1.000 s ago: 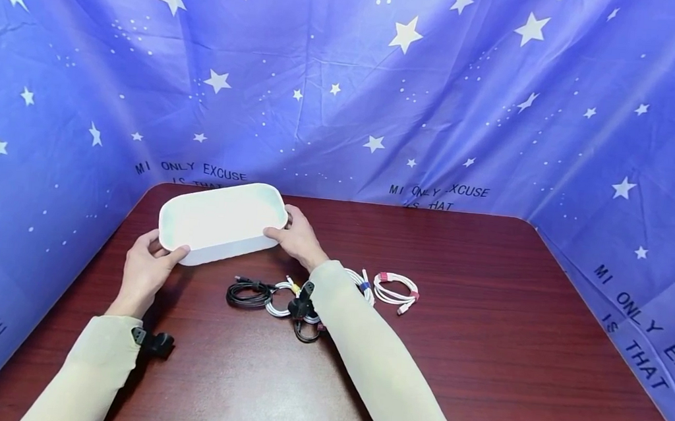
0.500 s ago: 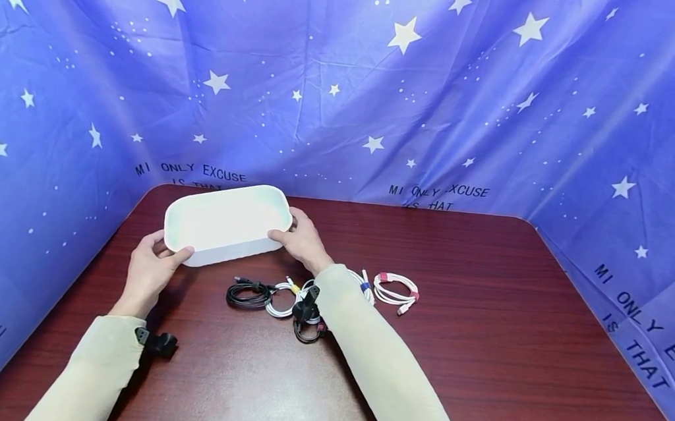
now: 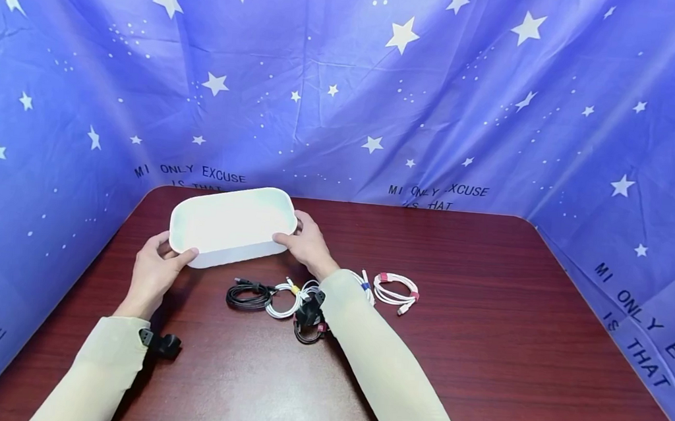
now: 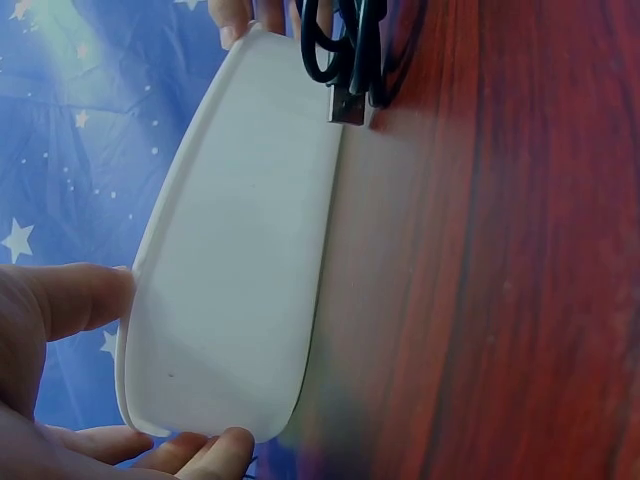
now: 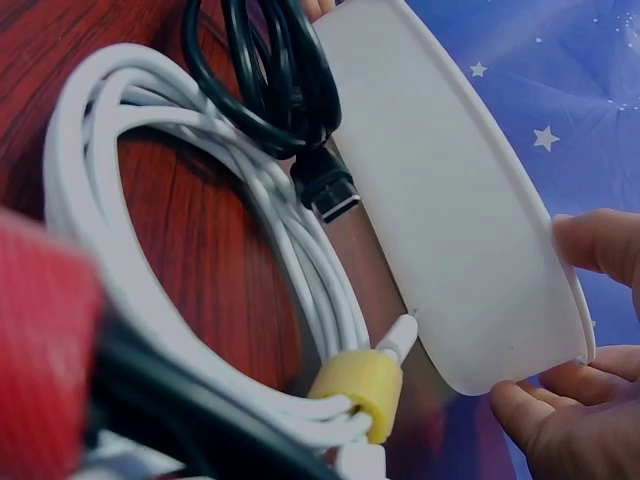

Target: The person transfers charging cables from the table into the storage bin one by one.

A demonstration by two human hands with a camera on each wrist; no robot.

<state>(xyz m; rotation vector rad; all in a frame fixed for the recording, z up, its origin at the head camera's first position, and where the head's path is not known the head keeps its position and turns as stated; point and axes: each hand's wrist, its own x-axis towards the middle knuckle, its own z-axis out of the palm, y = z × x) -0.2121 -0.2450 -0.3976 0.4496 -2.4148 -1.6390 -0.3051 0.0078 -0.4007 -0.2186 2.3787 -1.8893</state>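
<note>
A white oblong tub (image 3: 235, 222) with rounded corners is held between both hands at the back left of the table. My left hand (image 3: 154, 272) grips its left end, thumb on the near rim and fingers round the end wall. At the opposite end my right hand (image 3: 310, 243) holds it the same way, thumb over the rim. Nearer than the tub lie coiled cables: a black one (image 3: 249, 294), a white one with a yellow tie (image 3: 284, 299), and a small black one with a red tie (image 3: 308, 334). My right wrist and sleeve partly cover the coils.
On the dark red wooden table (image 3: 481, 354), a white cable with red ties (image 3: 395, 289) lies right of my right forearm. Beside that sleeve shows part of a white cable with a blue tie (image 3: 365, 285). A blue star-patterned curtain (image 3: 347, 92) stands behind and along both sides.
Both hands have shifted slightly to the right with the white tub between them. The cables lie where they were.
</note>
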